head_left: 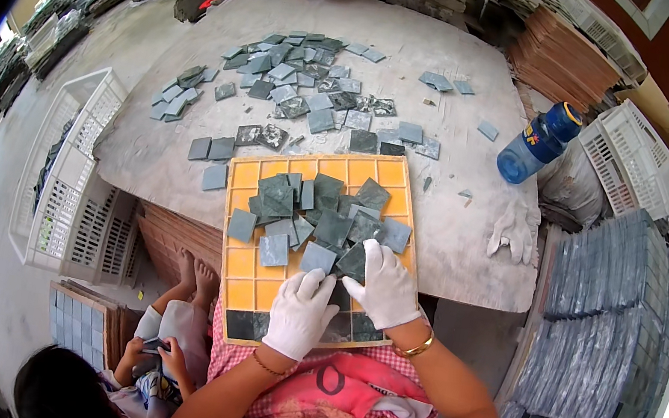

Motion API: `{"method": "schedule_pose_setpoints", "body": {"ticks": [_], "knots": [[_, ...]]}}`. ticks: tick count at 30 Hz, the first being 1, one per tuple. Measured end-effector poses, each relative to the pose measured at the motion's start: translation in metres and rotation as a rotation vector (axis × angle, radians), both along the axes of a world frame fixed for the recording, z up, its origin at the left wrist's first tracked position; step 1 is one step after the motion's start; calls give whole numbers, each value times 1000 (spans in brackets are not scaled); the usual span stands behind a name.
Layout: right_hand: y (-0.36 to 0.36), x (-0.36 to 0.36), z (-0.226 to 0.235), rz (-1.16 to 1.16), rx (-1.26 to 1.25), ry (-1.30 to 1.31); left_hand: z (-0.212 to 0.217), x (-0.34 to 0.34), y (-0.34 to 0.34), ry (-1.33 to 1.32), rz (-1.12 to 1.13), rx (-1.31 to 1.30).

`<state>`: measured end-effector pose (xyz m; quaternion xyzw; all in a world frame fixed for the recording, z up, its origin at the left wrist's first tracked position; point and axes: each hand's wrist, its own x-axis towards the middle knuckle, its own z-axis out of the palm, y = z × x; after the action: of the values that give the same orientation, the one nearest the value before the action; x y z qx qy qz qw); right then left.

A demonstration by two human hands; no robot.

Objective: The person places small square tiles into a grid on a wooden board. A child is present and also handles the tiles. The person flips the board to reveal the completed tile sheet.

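Where the yellow gridded tray (241, 276) overhangs the near edge of the table (467, 250), its lower rim comes close to the person's checked apron (414, 373), while its upper part extends over the tabletop. Beyond the far rim, scattered tiles (287, 74) leave little space next to the tray; to its right, a broader stretch of table with a few small chips reaches to the pair of spare gloves (514, 229) near the right edge and the blue bottle (537, 146) above them. The tray holds a heap of grey-green tiles (333, 228), lying loose and overlapping across its middle; dark tiles (246, 325) sit in its nearest row, and yellow cells show along the left side. The left hand (300, 315), in a white glove, rests over the lower cells with fingers bent and close together; whether they hold a tile cannot be told. The right hand (385, 286), likewise gloved, has thumb and forefinger apart beside a dark tile (353, 261); a grip cannot be confirmed. On the floor at left, a white basket (93, 235) contains dark material, not clearly discernible; a second basket (629, 158) stands beyond the bottle, near stacked tiles (608, 315).
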<state>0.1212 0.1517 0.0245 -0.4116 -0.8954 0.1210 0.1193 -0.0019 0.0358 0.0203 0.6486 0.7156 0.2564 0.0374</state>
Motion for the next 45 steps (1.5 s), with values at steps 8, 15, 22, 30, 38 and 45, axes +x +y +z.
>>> {"method": "schedule_pose_setpoints", "body": {"ticks": [8,15,22,30,38,45], "knots": [[24,59,7,434,-170,138,-3,-36,8,-26,60,74],[-7,48,5,282,-121,118,12,-50,29,-2,-53,-104],[5,39,20,340,-113,-73,16,-51,17,22,-40,-60],[43,-2,8,26,10,63,17,-55,-15,21,-52,-144],[41,63,39,153,-409,62,8,-52,-29,-9,26,-162],[34,95,31,245,-200,-84,15,-55,-21,-38,-202,-132]]}}
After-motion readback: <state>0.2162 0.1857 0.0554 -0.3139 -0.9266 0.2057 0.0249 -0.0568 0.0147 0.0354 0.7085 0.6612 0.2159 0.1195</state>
